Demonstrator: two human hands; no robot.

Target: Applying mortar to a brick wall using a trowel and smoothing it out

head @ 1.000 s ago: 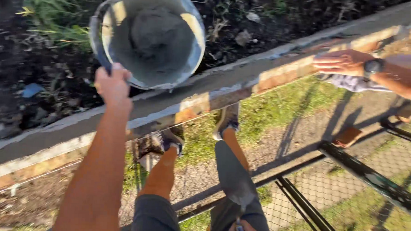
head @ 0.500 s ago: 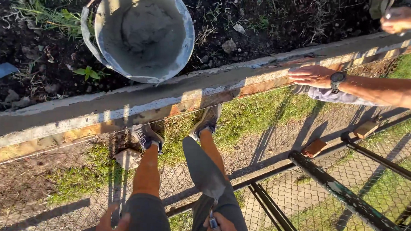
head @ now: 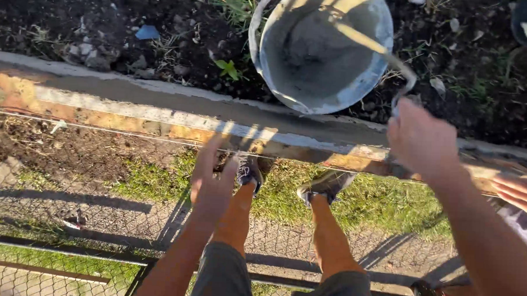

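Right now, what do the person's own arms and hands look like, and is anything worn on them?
Both forearms are bare, with no sleeves in view. The left hand and right hand wear no gloves, and no watch or ring shows. Low sunlight and shadow stripes fall across them.

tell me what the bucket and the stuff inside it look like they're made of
Bucket: probably plastic, judging by its thin, smooth wall, with a dull grey mortar crust and a thin metal handle. Contents: wet grey mortar or cement, matte and lumpy, matching the grey layer on the wall top.
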